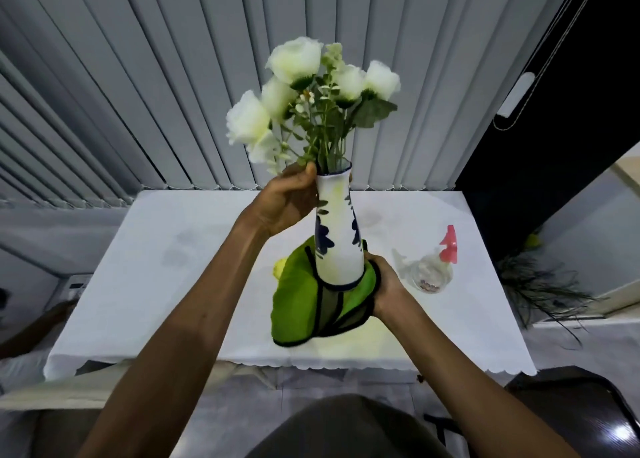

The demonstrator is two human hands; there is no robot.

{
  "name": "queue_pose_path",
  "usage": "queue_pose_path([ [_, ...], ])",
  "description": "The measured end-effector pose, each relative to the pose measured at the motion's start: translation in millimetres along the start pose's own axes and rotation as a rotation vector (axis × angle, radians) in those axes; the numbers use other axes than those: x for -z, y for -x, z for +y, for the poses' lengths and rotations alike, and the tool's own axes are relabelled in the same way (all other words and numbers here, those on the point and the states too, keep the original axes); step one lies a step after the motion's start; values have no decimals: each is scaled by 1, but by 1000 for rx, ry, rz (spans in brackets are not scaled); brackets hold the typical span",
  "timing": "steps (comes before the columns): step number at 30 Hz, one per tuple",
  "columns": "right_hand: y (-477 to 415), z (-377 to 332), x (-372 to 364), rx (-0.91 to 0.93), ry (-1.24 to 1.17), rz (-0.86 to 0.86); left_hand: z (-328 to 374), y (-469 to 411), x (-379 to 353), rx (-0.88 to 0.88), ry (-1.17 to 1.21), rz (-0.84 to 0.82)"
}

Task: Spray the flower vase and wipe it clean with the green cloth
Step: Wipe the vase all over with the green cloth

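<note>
A tall white vase (337, 236) with dark blue leaf prints holds white roses (294, 59) and is lifted above the table. My left hand (289, 199) grips its neck just under the rim. My right hand (382, 286) presses the green cloth (304, 305) with black edging against the vase's base, so the cloth wraps the bottom and hangs down to the left. A clear spray bottle (433, 270) with a pink trigger head lies on its side on the table, to the right of my right hand.
The table (156, 284) has a white cloth with a scalloped front edge. Grey vertical blinds (138, 94) hang behind it. A dark chair (571, 405) stands at the lower right, and dark feathery stems (540, 284) lie beyond the table's right edge.
</note>
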State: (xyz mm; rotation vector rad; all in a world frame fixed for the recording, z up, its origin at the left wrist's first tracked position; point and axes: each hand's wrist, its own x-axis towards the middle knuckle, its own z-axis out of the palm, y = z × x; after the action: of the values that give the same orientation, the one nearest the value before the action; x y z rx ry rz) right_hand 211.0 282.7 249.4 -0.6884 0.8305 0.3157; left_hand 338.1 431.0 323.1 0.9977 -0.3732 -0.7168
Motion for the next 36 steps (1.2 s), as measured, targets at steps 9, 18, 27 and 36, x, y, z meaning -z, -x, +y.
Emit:
queue_pose_path([
  [9,14,2,-10,76,124,57,-17,1,-16,-32,52,55],
  [18,32,6,-53,1087,589,279,-21,-4,-39,-94,-190,190],
  [27,-4,6,-16,1880,1366,-44,1,-1,-39,-110,-168,269],
  [36,-6,49,16,2135,1595,-462,-2,5,-34,-123,-171,363],
])
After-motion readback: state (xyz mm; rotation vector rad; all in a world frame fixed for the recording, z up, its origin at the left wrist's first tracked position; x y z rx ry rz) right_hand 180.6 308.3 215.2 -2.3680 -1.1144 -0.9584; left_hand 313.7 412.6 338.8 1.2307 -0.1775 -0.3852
